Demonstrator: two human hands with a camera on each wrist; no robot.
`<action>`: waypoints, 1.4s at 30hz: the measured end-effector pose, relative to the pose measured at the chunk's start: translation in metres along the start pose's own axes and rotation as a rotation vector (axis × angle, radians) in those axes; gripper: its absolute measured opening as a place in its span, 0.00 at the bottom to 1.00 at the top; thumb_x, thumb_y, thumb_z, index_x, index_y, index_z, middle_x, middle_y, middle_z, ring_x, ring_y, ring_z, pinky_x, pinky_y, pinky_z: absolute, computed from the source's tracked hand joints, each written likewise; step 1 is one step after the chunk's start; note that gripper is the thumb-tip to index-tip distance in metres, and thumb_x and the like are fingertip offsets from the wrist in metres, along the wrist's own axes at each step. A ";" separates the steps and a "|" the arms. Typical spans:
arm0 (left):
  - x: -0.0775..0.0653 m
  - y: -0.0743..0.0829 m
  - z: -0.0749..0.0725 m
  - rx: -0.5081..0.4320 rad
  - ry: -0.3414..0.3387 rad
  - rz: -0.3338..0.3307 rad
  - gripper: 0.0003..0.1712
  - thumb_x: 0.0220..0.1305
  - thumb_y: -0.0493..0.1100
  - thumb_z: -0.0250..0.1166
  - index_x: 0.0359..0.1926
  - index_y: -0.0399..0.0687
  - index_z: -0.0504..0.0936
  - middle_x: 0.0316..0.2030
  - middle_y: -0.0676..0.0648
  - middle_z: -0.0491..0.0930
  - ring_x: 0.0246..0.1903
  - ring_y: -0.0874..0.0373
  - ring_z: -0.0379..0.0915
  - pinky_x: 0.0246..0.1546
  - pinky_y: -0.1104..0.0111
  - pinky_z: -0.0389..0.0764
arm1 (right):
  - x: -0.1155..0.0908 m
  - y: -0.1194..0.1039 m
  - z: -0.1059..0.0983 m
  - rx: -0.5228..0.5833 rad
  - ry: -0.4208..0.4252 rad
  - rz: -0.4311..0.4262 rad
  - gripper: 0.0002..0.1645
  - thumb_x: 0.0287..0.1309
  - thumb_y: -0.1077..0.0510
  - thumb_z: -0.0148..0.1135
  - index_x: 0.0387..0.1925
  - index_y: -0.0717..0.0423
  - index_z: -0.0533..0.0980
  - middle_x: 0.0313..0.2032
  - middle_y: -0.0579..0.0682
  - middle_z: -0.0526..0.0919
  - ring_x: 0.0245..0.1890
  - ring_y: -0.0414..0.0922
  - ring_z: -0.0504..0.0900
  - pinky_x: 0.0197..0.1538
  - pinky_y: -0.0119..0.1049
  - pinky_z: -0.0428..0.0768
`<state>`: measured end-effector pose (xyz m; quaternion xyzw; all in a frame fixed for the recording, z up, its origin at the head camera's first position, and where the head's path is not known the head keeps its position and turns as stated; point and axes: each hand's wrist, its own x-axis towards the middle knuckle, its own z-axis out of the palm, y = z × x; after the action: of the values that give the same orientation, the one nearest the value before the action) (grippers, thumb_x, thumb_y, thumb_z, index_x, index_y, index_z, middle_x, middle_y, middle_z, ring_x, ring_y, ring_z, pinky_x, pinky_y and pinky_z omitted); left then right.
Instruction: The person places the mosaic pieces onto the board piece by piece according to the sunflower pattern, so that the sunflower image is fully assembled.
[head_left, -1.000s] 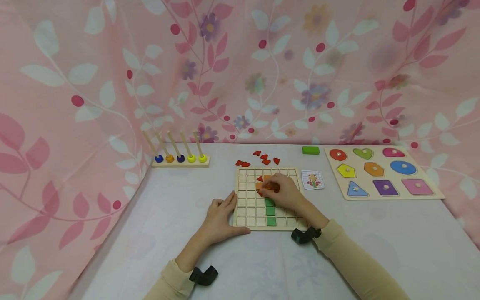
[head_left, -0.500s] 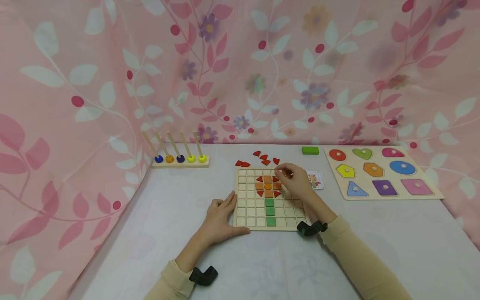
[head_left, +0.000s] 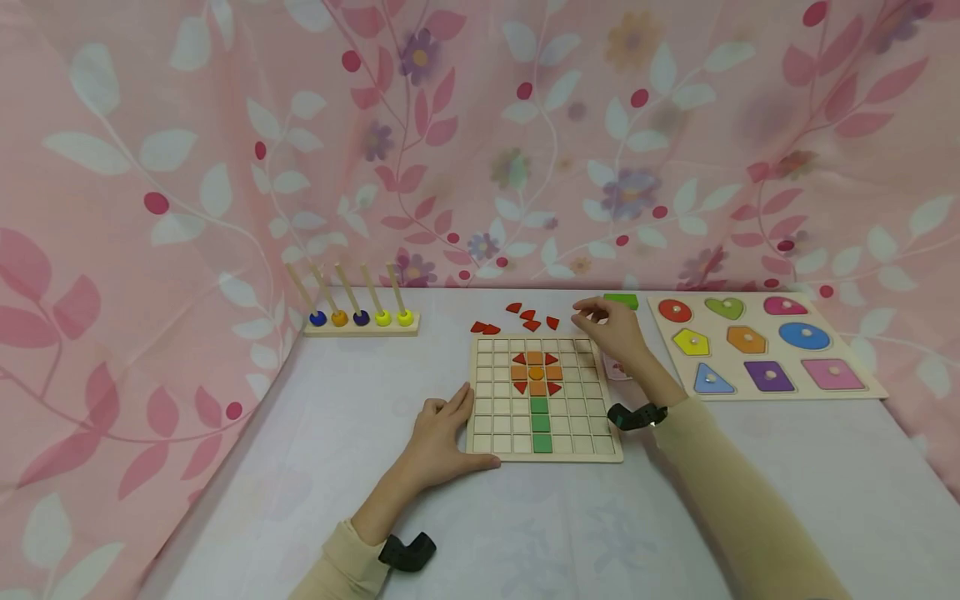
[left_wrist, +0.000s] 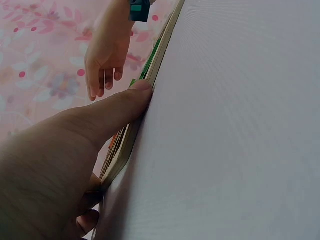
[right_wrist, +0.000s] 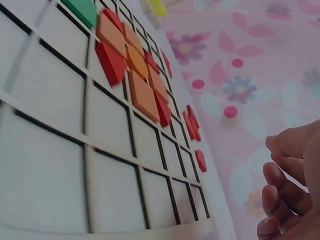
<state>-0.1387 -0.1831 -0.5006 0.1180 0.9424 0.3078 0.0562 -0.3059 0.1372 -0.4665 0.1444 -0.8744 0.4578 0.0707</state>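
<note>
- L hand (head_left: 442,437): spread against board (head_left: 558,457), L edge
- R hand (head_left: 617,327): empty, loosely apart, nr worktop (head_left: 300,475) far edge
- Step: prob. red pc (head_left: 552,322) pickup; next needs pinch

Pink floral drape (head_left: 480,142), white tabletop (head_left: 540,533)

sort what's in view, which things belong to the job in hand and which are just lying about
Likely in use:
- grid board, left hand at its edge
- green squares and orange pieces on it
- red pieces, some set, some loose
- probably the card, partly hidden

Seemingly just lying about:
- peg stand
- shape puzzle
- green block
</note>
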 end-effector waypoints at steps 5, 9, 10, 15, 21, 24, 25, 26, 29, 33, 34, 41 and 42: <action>-0.001 -0.002 0.001 0.007 -0.003 0.003 0.70 0.50 0.72 0.80 0.83 0.45 0.58 0.84 0.48 0.51 0.58 0.50 0.57 0.54 0.57 0.66 | 0.020 0.003 0.002 -0.021 -0.037 0.043 0.19 0.72 0.56 0.68 0.57 0.65 0.83 0.47 0.61 0.86 0.43 0.52 0.78 0.46 0.39 0.73; -0.001 -0.003 0.002 0.006 -0.001 0.005 0.70 0.50 0.73 0.79 0.83 0.46 0.58 0.85 0.49 0.51 0.58 0.50 0.57 0.54 0.57 0.66 | 0.033 0.007 0.007 -0.047 -0.106 0.051 0.20 0.72 0.56 0.68 0.58 0.66 0.83 0.50 0.62 0.87 0.44 0.54 0.78 0.47 0.43 0.75; -0.001 -0.002 0.002 0.005 0.001 0.007 0.70 0.50 0.73 0.79 0.83 0.46 0.58 0.84 0.49 0.51 0.58 0.50 0.57 0.54 0.57 0.66 | 0.035 0.007 0.009 -0.061 -0.125 0.058 0.21 0.72 0.56 0.69 0.58 0.65 0.83 0.51 0.62 0.86 0.45 0.54 0.78 0.47 0.43 0.75; 0.000 -0.003 0.002 0.020 0.004 0.013 0.70 0.50 0.73 0.79 0.83 0.46 0.58 0.84 0.49 0.51 0.58 0.50 0.57 0.55 0.57 0.66 | 0.043 0.013 0.020 -0.128 -0.218 0.080 0.22 0.69 0.53 0.70 0.57 0.64 0.84 0.51 0.62 0.86 0.46 0.55 0.80 0.49 0.46 0.78; 0.000 -0.002 0.003 0.025 -0.003 0.020 0.70 0.50 0.74 0.78 0.83 0.45 0.58 0.84 0.48 0.51 0.57 0.51 0.58 0.54 0.56 0.65 | 0.042 0.019 0.026 -0.182 -0.251 0.070 0.23 0.66 0.51 0.73 0.53 0.65 0.85 0.47 0.62 0.87 0.46 0.56 0.81 0.53 0.52 0.78; 0.000 -0.003 0.002 0.029 -0.009 0.015 0.70 0.50 0.74 0.79 0.83 0.45 0.57 0.85 0.49 0.50 0.57 0.51 0.57 0.54 0.57 0.65 | 0.043 0.020 0.029 -0.207 -0.238 0.049 0.21 0.66 0.51 0.73 0.51 0.65 0.85 0.47 0.63 0.87 0.46 0.57 0.81 0.54 0.53 0.78; 0.000 -0.003 0.002 0.029 -0.004 0.017 0.70 0.50 0.73 0.79 0.83 0.44 0.58 0.84 0.48 0.51 0.57 0.51 0.57 0.54 0.57 0.65 | 0.043 0.020 0.029 -0.214 -0.236 0.047 0.21 0.67 0.51 0.72 0.50 0.65 0.85 0.47 0.63 0.86 0.46 0.57 0.81 0.55 0.54 0.78; 0.000 -0.003 0.001 0.030 -0.006 0.014 0.70 0.50 0.73 0.79 0.83 0.44 0.58 0.84 0.48 0.51 0.57 0.51 0.57 0.54 0.57 0.65 | 0.043 0.019 0.030 -0.221 -0.231 0.045 0.21 0.68 0.50 0.71 0.49 0.65 0.85 0.47 0.63 0.86 0.46 0.57 0.82 0.55 0.53 0.79; 0.000 -0.003 0.001 0.029 -0.005 0.008 0.70 0.50 0.72 0.79 0.83 0.45 0.57 0.84 0.49 0.51 0.57 0.51 0.57 0.55 0.57 0.64 | 0.044 0.018 0.030 -0.217 -0.215 0.057 0.20 0.73 0.50 0.65 0.50 0.66 0.84 0.45 0.63 0.87 0.44 0.57 0.82 0.53 0.53 0.79; 0.001 -0.003 0.001 0.024 -0.002 0.007 0.70 0.50 0.73 0.79 0.83 0.45 0.58 0.84 0.49 0.51 0.57 0.51 0.57 0.55 0.57 0.64 | 0.048 0.018 0.029 -0.226 -0.249 0.044 0.23 0.69 0.58 0.57 0.60 0.63 0.82 0.47 0.64 0.85 0.40 0.55 0.79 0.48 0.49 0.78; 0.000 -0.003 0.001 0.023 -0.005 0.005 0.70 0.50 0.73 0.79 0.83 0.46 0.58 0.84 0.49 0.51 0.57 0.51 0.57 0.55 0.57 0.64 | 0.049 0.018 0.028 -0.231 -0.269 0.034 0.25 0.66 0.60 0.57 0.63 0.63 0.81 0.49 0.65 0.84 0.40 0.55 0.78 0.47 0.49 0.77; 0.000 -0.002 0.000 0.021 -0.011 -0.002 0.70 0.50 0.73 0.80 0.83 0.45 0.57 0.84 0.49 0.50 0.57 0.51 0.57 0.54 0.58 0.65 | 0.054 0.024 0.025 -0.279 -0.364 -0.020 0.21 0.71 0.58 0.63 0.61 0.58 0.84 0.55 0.67 0.83 0.47 0.59 0.82 0.50 0.53 0.79; 0.000 -0.001 0.000 0.022 -0.011 -0.002 0.70 0.50 0.72 0.80 0.83 0.45 0.58 0.84 0.49 0.50 0.57 0.51 0.57 0.54 0.58 0.64 | 0.054 0.024 0.025 -0.284 -0.365 -0.024 0.20 0.72 0.57 0.63 0.61 0.58 0.83 0.54 0.67 0.83 0.49 0.60 0.82 0.52 0.54 0.79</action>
<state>-0.1387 -0.1846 -0.5010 0.1193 0.9455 0.2968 0.0605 -0.3645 0.1194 -0.4857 0.2236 -0.9266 0.2955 -0.0634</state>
